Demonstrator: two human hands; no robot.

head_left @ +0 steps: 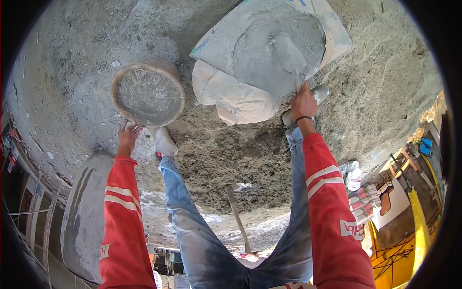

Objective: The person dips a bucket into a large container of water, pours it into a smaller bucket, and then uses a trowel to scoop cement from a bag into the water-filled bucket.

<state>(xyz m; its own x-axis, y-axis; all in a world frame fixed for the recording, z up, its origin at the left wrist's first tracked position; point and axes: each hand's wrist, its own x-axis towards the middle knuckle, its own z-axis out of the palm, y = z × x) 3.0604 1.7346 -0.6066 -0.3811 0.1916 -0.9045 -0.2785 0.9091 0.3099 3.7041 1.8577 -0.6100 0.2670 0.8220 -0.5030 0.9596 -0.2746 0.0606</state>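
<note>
Plainly, the right grip [304,105] wraps a mortar-coated grey trowel [288,54], blade pointing forward-left over a creased white sack [243,103]; the left grip [128,138], closure unclear, meets the round brown basin [168,67] at its near rim

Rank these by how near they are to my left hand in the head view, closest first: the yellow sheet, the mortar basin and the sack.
From your left hand:
1. Mortar basin: right at the fingertips, just above the hand in view.
2. Sack: up and to the right, beyond the basin.
3. Yellow sheet: far right edge, lower down.
</note>
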